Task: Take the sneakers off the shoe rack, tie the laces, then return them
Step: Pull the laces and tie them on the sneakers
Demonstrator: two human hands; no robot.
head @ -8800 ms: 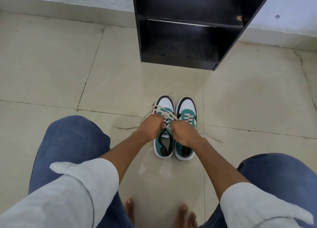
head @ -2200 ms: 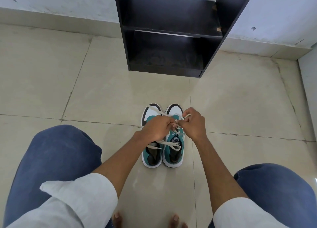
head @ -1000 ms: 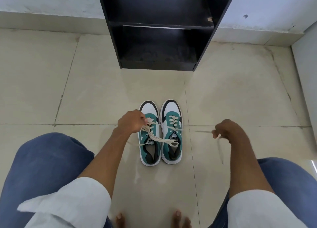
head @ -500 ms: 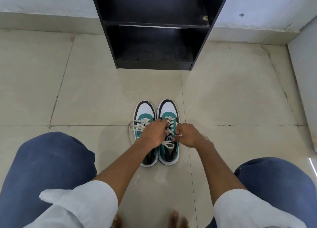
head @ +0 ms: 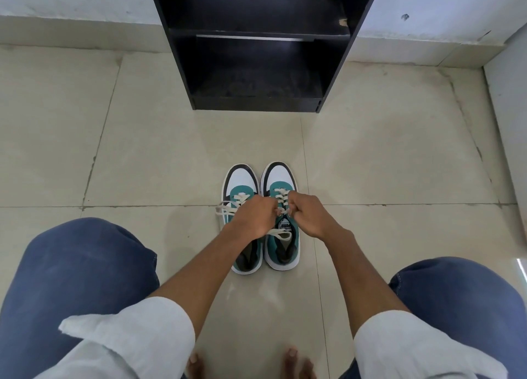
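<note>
The left hand and right hand were curled nearly knuckle to knuckle, each pinching the cream laces of the right-hand sneaker directly beneath them. The left-hand sneaker sat touching it, partly under the left hand, its tied bow spilling out to that hand's left. Both stood on the tiled floor, toes pointing away. Well beyond the hands stood the black shoe rack, with nothing visible on its two shelves.
</note>
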